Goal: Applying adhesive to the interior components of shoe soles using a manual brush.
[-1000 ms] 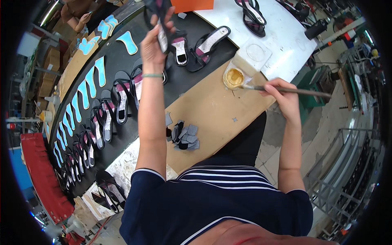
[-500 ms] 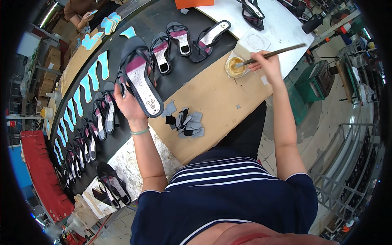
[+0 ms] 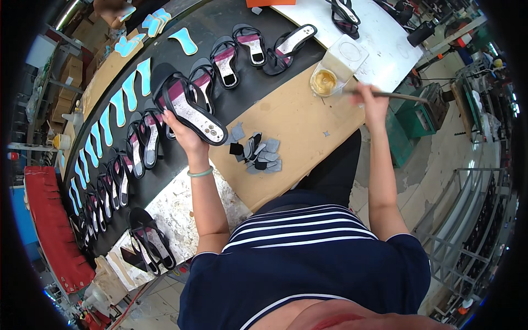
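Observation:
A black thong sandal (image 3: 193,114) with a white and purple insole is gripped along its near side by my left hand (image 3: 188,137), which wears a pale green bangle. Its fingers are partly hidden under the sole. My right hand (image 3: 373,105) is closed round the long dark handle of a brush (image 3: 404,97); hand and brush tip are blurred by motion. Just left of the brush tip stands a clear cup of yellowish glue (image 3: 324,82), apart from it. Grey and black fabric pieces (image 3: 264,154) lie heaped on the brown cardboard (image 3: 300,129) between my arms.
Several similar sandals (image 3: 225,65) line the dark curved bench (image 3: 220,25), beside a row of light-blue insole-shaped pieces (image 3: 117,108). A pair of sandals (image 3: 151,242) sits near left. A square translucent container (image 3: 346,55) stands behind the glue cup. Another person's hand (image 3: 118,19) shows far left.
My right hand has drawn the brush out of the glue cup and moved right. The sandal in my left hand has come lower and tilted. The view has shifted slightly.

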